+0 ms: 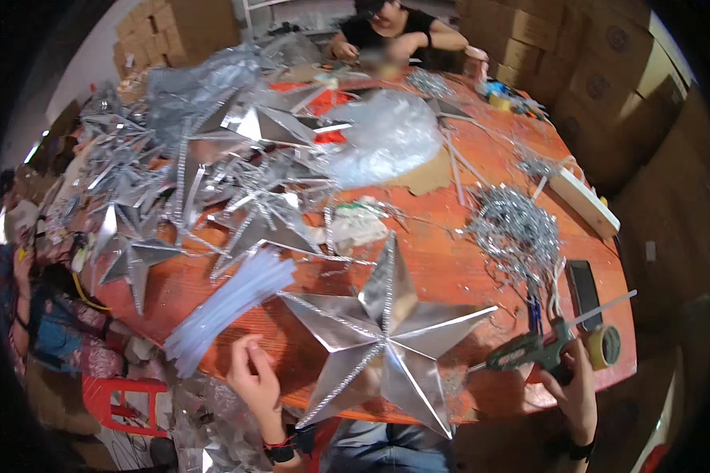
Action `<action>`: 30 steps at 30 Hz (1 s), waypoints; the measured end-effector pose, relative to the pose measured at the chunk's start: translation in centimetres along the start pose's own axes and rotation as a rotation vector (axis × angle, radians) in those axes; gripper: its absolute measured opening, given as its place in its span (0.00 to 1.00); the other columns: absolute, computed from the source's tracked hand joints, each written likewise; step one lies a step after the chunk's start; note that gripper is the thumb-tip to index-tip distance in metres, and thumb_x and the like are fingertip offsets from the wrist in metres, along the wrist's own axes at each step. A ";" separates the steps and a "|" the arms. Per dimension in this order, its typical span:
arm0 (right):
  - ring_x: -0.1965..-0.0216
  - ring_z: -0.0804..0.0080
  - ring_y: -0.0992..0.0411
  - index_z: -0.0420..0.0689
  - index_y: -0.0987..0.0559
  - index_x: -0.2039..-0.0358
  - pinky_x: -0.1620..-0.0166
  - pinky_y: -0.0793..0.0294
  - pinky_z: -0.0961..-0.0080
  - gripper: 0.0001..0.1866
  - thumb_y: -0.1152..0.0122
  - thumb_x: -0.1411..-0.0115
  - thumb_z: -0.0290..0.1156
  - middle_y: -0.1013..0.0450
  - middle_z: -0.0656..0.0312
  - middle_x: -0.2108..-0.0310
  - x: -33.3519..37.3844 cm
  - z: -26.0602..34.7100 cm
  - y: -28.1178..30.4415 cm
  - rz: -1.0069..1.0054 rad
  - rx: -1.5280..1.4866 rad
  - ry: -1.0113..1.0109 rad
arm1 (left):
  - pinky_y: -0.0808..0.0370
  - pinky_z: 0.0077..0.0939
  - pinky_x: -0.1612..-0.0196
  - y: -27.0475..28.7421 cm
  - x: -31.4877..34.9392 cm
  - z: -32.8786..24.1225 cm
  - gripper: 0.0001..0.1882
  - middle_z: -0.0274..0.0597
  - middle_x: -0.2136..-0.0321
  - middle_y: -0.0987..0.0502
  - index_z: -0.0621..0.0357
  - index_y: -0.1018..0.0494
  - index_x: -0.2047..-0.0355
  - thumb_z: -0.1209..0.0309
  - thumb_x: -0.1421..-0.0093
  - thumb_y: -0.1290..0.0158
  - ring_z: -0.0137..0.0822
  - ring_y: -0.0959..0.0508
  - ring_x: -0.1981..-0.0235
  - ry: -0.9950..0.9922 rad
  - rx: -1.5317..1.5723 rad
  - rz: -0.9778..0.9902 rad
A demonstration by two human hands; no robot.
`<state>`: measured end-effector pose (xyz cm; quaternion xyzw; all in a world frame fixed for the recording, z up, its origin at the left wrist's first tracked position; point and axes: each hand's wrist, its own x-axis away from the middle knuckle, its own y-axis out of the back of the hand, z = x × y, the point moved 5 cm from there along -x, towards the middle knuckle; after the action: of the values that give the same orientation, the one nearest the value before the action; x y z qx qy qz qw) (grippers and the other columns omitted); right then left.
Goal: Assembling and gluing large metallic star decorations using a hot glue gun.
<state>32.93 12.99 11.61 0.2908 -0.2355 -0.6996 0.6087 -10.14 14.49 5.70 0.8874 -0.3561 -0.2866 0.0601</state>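
Note:
A large silver foil star point(383, 343) lies in front of me at the near table edge, with glittery silver trim along some of its ridges. My right hand point(576, 390) is closed around the handle of a green hot glue gun point(521, 351). The gun's nozzle points left toward the star, and a translucent glue stick point(603, 309) juts from its back. Between the star's left side and a bundle of clear glue sticks point(229, 307) is my left hand point(255, 382). Its fingers are loosely bent and apart, and it holds nothing.
Several silver stars point(264, 225) crowd the left of the table. Silver tinsel point(517, 229), a white power strip point(584, 202), a dark phone point(584, 285) and a tape roll point(605, 347) lie on the right. Plastic bags point(390, 138) cover the middle. Another person point(394, 35) works across the table.

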 end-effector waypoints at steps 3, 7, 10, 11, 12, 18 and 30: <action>0.63 0.69 0.37 0.37 0.35 0.60 0.57 0.37 0.75 0.22 0.37 0.55 0.23 0.36 0.57 0.65 0.9 -0.7 1.7 -0.165 0.131 -0.008 | 0.39 0.17 0.81 0.4 -0.2 0.0 0.08 0.34 0.89 0.36 0.65 0.30 0.68 0.75 0.39 0.60 0.22 0.36 0.86 0.015 -0.029 0.005; 0.57 0.71 0.35 0.37 0.34 0.53 0.53 0.39 0.76 0.23 0.40 0.49 0.24 0.33 0.58 0.60 -0.6 1.7 2.4 -0.249 0.005 0.008 | 0.39 0.17 0.77 -0.1 -0.1 0.2 0.08 0.35 0.86 0.35 0.67 0.31 0.68 0.76 0.39 0.61 0.22 0.36 0.84 0.012 -0.003 0.012; 0.59 0.74 0.34 0.39 0.37 0.50 0.56 0.37 0.82 0.23 0.44 0.45 0.26 0.33 0.61 0.59 -0.9 2.5 2.1 -0.333 -0.087 -0.030 | 0.39 0.17 0.76 0.1 0.1 0.3 0.08 0.34 0.85 0.36 0.66 0.32 0.68 0.76 0.39 0.61 0.23 0.37 0.83 0.039 -0.001 -0.004; 0.61 0.76 0.35 0.39 0.39 0.47 0.58 0.36 0.83 0.24 0.45 0.44 0.26 0.33 0.62 0.59 -1.2 2.8 1.8 -0.410 -0.122 0.023 | 0.39 0.17 0.76 0.2 0.1 0.2 0.08 0.34 0.85 0.37 0.66 0.32 0.68 0.77 0.39 0.61 0.23 0.37 0.83 0.032 0.003 -0.002; 0.63 0.77 0.35 0.40 0.41 0.45 0.60 0.36 0.84 0.26 0.46 0.44 0.26 0.33 0.63 0.60 -1.4 3.0 1.6 -0.486 -0.158 0.077 | 0.40 0.17 0.76 0.3 0.2 0.2 0.08 0.34 0.86 0.37 0.66 0.32 0.68 0.77 0.38 0.61 0.23 0.38 0.83 0.025 0.007 -0.002; 0.71 0.82 0.36 0.40 0.45 0.43 0.70 0.35 0.87 0.29 0.47 0.43 0.29 0.34 0.63 0.61 -0.5 0.2 1.3 -0.436 -0.396 -0.018 | 0.40 0.16 0.76 0.2 0.1 0.1 0.08 0.34 0.86 0.38 0.66 0.32 0.68 0.77 0.38 0.62 0.22 0.37 0.83 0.048 0.010 0.015; 0.71 0.67 0.25 0.34 0.32 0.61 0.68 0.28 0.74 0.30 0.28 0.61 0.35 0.27 0.54 0.70 -2.4 6.9 -4.5 0.269 -0.104 0.531 | 0.43 0.17 0.79 0.6 0.0 0.3 0.12 0.34 0.87 0.35 0.65 0.31 0.68 0.71 0.37 0.62 0.23 0.36 0.85 0.080 -0.060 -0.024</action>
<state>25.15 15.82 13.77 0.3982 -0.0681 -0.5232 0.7504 -10.63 14.07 5.65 0.9002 -0.3340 -0.2619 0.0974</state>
